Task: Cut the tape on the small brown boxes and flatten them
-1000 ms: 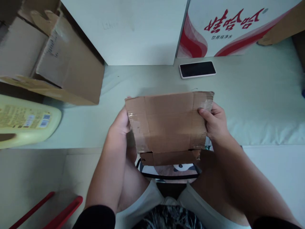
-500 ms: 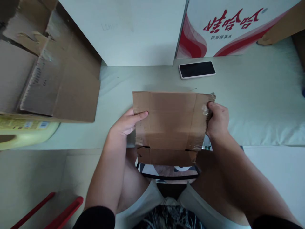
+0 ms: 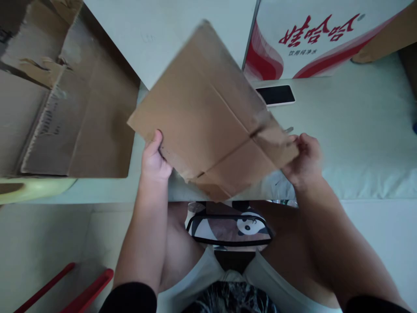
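Note:
A creased brown cardboard piece (image 3: 202, 104) is held up in front of me, turned on the slant so one corner points away. Its left edge is gripped by my left hand (image 3: 155, 156), thumb on the face and the other fingers behind. At the lower right corner, my right hand (image 3: 304, 158) is closed on a bent, torn flap of the same cardboard. Fold lines cross near the right side, and the lower edge is ragged. The cardboard covers part of a smartphone (image 3: 280, 94) lying on the pale green cloth (image 3: 352, 130).
A large open cardboard box (image 3: 97, 113) stands at left, with a yellow jug (image 3: 45, 189) below it. White boxes (image 3: 130, 26), one with red lettering (image 3: 321, 32), stand at the back. A panda-print bag (image 3: 224, 228) lies between my legs; red bars (image 3: 87, 291) show at lower left.
The cardboard has been rotated from square to slanted and raised away from me, partly covering the phone. My left hand shifted left, my right hand slightly right. The bag shows more.

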`<state>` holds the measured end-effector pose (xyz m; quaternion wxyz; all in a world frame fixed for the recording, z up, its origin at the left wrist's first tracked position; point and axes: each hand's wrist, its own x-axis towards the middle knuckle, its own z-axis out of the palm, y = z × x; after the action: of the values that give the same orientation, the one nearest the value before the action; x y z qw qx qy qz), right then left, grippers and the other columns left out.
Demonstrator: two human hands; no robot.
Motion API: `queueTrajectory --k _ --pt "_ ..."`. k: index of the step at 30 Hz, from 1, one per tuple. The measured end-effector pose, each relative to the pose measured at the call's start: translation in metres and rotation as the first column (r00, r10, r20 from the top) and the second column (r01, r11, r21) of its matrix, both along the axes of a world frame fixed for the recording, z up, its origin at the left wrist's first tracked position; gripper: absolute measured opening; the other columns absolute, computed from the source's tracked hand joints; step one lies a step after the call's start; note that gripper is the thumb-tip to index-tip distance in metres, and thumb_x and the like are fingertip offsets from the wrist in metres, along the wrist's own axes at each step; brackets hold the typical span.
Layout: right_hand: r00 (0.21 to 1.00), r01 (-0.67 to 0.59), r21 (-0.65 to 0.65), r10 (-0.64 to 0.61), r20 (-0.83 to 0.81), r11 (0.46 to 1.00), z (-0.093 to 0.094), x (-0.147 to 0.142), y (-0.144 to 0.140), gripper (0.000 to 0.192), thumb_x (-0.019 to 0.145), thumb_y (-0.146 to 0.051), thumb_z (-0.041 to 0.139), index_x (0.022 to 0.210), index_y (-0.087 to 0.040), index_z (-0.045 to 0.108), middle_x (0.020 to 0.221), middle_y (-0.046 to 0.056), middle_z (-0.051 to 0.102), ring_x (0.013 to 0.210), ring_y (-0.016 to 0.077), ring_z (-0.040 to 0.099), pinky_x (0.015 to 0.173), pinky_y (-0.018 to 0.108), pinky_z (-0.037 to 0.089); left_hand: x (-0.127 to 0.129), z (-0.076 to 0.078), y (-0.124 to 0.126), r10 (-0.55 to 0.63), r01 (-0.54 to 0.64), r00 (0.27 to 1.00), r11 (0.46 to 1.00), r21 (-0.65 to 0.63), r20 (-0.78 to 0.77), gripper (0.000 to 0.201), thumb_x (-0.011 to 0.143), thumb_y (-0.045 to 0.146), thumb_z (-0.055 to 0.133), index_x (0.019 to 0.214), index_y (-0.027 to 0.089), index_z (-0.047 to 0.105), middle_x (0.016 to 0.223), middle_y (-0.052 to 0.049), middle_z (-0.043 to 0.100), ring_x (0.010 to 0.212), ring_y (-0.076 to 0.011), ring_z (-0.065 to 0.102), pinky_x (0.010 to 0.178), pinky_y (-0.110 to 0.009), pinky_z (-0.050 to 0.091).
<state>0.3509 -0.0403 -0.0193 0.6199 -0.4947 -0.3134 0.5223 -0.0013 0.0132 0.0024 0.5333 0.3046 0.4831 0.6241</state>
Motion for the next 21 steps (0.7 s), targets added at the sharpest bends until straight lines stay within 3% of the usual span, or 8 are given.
queueTrajectory --k 2,5,7,11,16,19,21 --pt "0.993 -0.038 -0.037 0.034 -0.113 0.999 0.006 -0.009 -0.002 0.04 0.075 -0.064 0.076 0.078 -0.025 0.071 0.072 -0.001 0.072 0.068 0.0166 0.073 0.066 0.031 0.064 0.0 -0.002 0.006 0.066 -0.066 0.998 0.998 0.016 0.003 0.039 0.083 0.052 0.077 0.108 0.023 0.074 0.124 -0.008 0.08 0.142 -0.0292 0.062 0.115 -0.037 0.056" --pt "0.973 -0.204 -0.044 0.198 -0.122 0.978 0.012 -0.024 -0.008 0.052 0.066 -0.071 0.085 0.083 -0.024 0.072 0.075 0.001 0.074 0.067 0.0186 0.073 0.06 0.032 0.064 0.001 -0.006 0.01 0.069 -0.069 0.998 0.998 -0.008 0.011 0.037 0.088 0.052 0.072 0.109 0.022 0.073 0.127 -0.009 0.078 0.144 -0.0286 0.06 0.116 -0.037 0.056" --pt "0.968 -0.249 -0.051 0.247 -0.049 0.967 0.013 -0.033 -0.014 0.049 0.061 -0.063 0.093 0.077 -0.023 0.069 0.066 -0.001 0.069 0.056 0.0149 0.066 0.05 0.028 0.058 0.003 -0.009 0.01 0.029 -0.029 0.999 0.999 -0.022 0.027 0.038 0.085 0.052 0.075 0.108 0.022 0.072 0.128 -0.01 0.078 0.143 -0.0296 0.061 0.116 -0.038 0.056" --pt "0.972 -0.217 -0.111 0.225 0.063 0.97 0.021 -0.047 -0.027 0.045 0.065 -0.053 0.094 0.072 -0.022 0.062 0.055 -0.006 0.055 0.042 0.0071 0.045 0.034 0.021 0.037 0.007 -0.01 0.006 -0.039 0.045 0.996 0.996 -0.081 0.078 0.038 0.079 0.047 0.081 0.106 0.022 0.071 0.119 -0.01 0.08 0.134 -0.0304 0.067 0.111 -0.039 0.059" --pt "0.993 -0.105 -0.138 0.11 0.029 0.985 0.052 -0.053 -0.036 0.045 0.062 -0.049 0.096 0.078 -0.021 0.064 0.059 -0.006 0.059 0.039 0.0043 0.039 0.03 0.018 0.03 0.016 0.001 0.005 0.021 0.015 0.969 0.99 -0.141 0.247 0.028 0.084 0.044 0.069 0.1 0.021 0.069 0.096 -0.006 0.08 0.093 -0.0226 0.077 0.08 -0.031 0.065" --pt "0.999 -0.024 -0.078 0.028 0.04 0.997 0.067 -0.037 -0.051 0.046 0.065 -0.052 0.095 0.072 -0.022 0.06 0.052 -0.008 0.053 0.034 0.0042 0.037 0.031 0.018 0.035 0.019 0.009 0.005 0.036 0.039 0.949 0.973 -0.227 0.314 0.026 0.089 0.045 0.058 0.088 0.02 0.065 0.072 -0.003 0.07 0.059 -0.015 0.066 0.053 -0.023 0.053" --pt "0.997 0.031 -0.088 -0.025 0.069 0.996 0.072 -0.015 -0.071 0.049 0.064 -0.055 0.095 0.068 -0.023 0.058 0.05 -0.006 0.057 0.035 0.0079 0.047 0.034 0.021 0.045 0.019 0.014 0.004 0.063 0.039 0.947 0.951 -0.306 0.314 0.025 0.09 0.041 0.053 0.081 0.019 0.062 0.06 0.0 0.059 0.047 -0.0117 0.056 0.044 -0.021 0.043"
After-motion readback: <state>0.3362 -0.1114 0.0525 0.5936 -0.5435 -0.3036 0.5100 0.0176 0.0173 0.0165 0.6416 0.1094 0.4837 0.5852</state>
